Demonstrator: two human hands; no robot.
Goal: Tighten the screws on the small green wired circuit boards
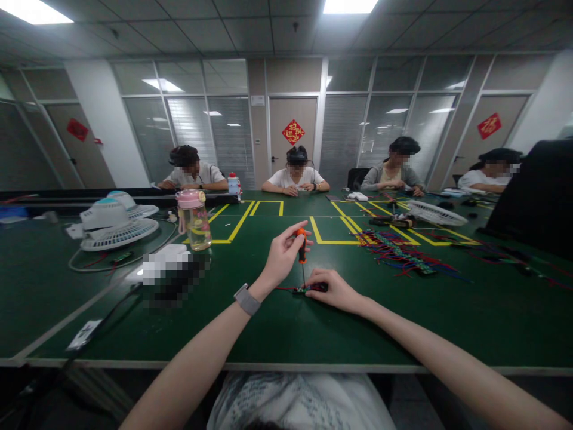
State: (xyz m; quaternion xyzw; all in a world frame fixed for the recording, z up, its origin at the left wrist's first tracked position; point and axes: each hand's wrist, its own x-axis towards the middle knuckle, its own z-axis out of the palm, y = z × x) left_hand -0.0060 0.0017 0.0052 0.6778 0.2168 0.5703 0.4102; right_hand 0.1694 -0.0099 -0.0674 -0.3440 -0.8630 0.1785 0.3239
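My left hand (285, 255), with a grey-banded watch on the wrist, grips the orange and black handle of a screwdriver (302, 251). The screwdriver stands nearly upright, its thin shaft pointing down. Its tip meets a small green circuit board (299, 291) lying on the green table (268, 340); the exact contact point is too small to make out. With fingertips pinched together, my right hand (333, 288) steadies the board from the right. A red wire runs off the board to the left, and dark wiring shows under my right fingers.
To the right lies a row of joined circuit boards (398, 248) with red and blue wires. A pink-lidded bottle (195, 221), white fan parts (119, 221) and a white power adapter (165, 263) are at left. Several people sit across the table, beyond yellow tape (338, 242) markings.
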